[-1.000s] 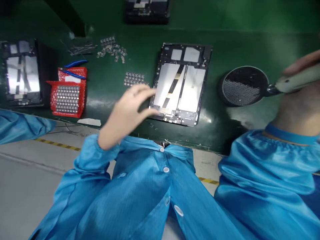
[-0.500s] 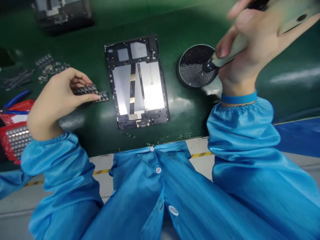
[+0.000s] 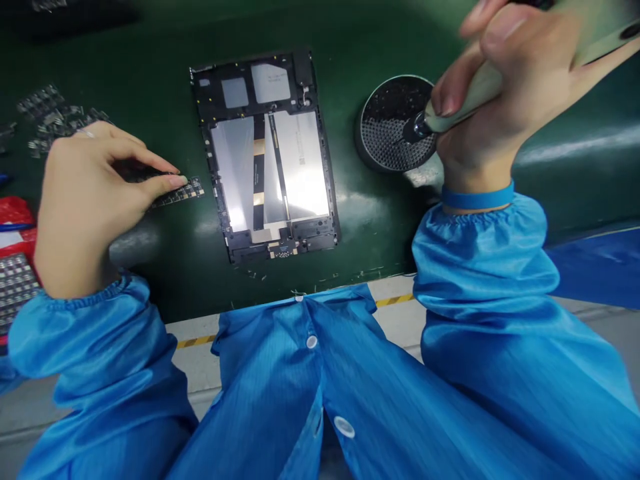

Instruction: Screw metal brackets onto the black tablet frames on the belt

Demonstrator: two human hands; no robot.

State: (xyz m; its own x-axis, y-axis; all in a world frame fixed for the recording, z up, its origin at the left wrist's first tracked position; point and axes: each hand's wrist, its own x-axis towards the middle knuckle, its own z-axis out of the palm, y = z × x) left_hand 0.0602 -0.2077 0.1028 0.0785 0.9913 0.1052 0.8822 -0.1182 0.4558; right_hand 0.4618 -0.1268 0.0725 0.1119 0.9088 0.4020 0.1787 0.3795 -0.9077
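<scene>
Left of the opened tablet (image 3: 273, 167), my left hand (image 3: 95, 193) pinches a small circuit board strip (image 3: 187, 191) between thumb and fingers, just above the table. My right hand (image 3: 515, 80) is wrapped round a pale-handled electric screwdriver (image 3: 467, 100). Its dark tip points down at a round black container (image 3: 395, 123) with a perforated surface, right of the tablet. Where exactly the tip ends is hard to make out. The tablet lies flat, its silver inner plates and dark ribbon cables showing.
A pile of small metal and board parts (image 3: 60, 120) lies behind my left hand. At the left edge are a red package (image 3: 15, 217) and a tray of small parts (image 3: 17, 287). Another dark device (image 3: 75, 17) sits at the back left. Tiny scraps lie near the front edge.
My left hand and its board strip have moved left and lie flatter to the table. My right hand stays over the round container. The tablet appears slightly shifted left in the view.
</scene>
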